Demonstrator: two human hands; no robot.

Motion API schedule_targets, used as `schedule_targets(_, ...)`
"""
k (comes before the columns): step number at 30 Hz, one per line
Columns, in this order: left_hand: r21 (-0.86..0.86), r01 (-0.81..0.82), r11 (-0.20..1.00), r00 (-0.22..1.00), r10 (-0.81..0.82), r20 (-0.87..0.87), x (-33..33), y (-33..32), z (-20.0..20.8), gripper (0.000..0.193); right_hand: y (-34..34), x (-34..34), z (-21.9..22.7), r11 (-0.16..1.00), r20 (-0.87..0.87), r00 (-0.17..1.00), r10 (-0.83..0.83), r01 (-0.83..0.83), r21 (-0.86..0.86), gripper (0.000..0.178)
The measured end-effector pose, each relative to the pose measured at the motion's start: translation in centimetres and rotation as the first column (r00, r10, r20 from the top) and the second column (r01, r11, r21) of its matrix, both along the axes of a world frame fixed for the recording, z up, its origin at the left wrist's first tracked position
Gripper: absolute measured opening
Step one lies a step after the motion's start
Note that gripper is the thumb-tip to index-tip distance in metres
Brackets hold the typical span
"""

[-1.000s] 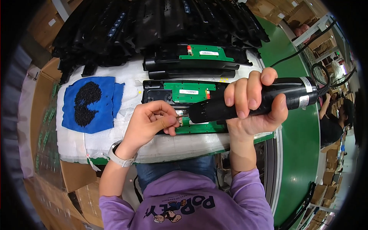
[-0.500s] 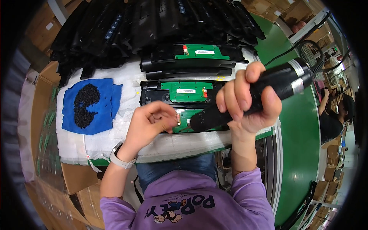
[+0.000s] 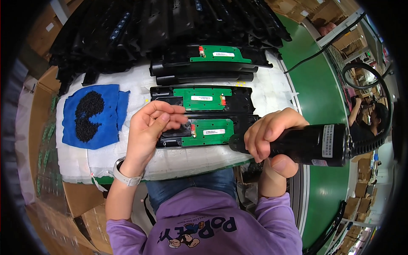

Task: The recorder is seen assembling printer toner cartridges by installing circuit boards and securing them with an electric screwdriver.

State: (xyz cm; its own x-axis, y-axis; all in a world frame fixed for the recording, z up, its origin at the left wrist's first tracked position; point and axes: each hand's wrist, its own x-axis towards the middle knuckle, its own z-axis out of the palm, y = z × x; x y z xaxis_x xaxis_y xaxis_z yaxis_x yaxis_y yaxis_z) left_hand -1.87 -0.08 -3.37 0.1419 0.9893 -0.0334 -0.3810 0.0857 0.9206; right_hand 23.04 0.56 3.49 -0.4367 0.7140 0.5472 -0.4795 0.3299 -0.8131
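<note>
My right hand (image 3: 272, 134) grips a black electric screwdriver (image 3: 314, 144), held almost level with its cable running off at the right. Its tip end is at the right edge of the nearer green circuit board (image 3: 221, 124), which sits in a long black plastic housing. Above the left end of that housing is my left hand (image 3: 146, 125), thumb and fingers drawn together; whatever is between the fingertips is too small to make out. Just behind lies a second housing with another green circuit board (image 3: 182, 93). Both boards carry a white label and a red-and-white connector.
Left on the white-padded table (image 3: 110, 163) lies a blue cloth (image 3: 112, 114) with black screws (image 3: 87, 127) heaped on it. More black housings (image 3: 161, 25) are piled at the back. A green surface (image 3: 325, 187) runs along the right; a person (image 3: 365, 119) is beyond it.
My right hand has swung the screwdriver from a steep tilt to nearly level, its tip end shifting to the right. My left hand has moved left and slightly away from me.
</note>
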Motion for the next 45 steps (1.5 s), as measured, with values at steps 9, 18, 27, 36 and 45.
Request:
schedule_targets(9,-0.073,0.057,0.996,0.994,-0.064,-0.093,0.6,-0.2,-0.2,0.019,-0.7,-0.9,-0.1,1.0,0.0,1.0,0.01,-0.01,-0.01,0.028)
schedule_targets(18,-0.08,0.052,0.995,0.992,-0.061,-0.106,0.8,-0.5,0.3,0.013,-1.1,-1.6,-0.2,0.996,0.039,0.995,-0.093,0.093,-0.002,0.025)
schedule_targets(27,0.015,0.05,0.999,0.994,-0.048,-0.098,0.6,-0.8,0.6,0.008,1.0,-2.1,1.0,0.998,-0.242,0.97,-0.014,0.028,0.055,0.035)
schedule_targets(36,-0.018,0.219,0.975,0.975,-0.22,-0.02,0.1,-1.3,1.7,0.009,2.4,-3.7,0.0,1.0,-0.553,0.833,0.02,-0.013,0.018,0.035)
schedule_targets(45,0.013,0.231,0.973,0.968,-0.229,-0.098,0.4,-1.4,1.7,0.01,2.1,-4.2,-0.6,0.998,-0.516,0.856,-0.026,-0.008,-0.063,0.032)
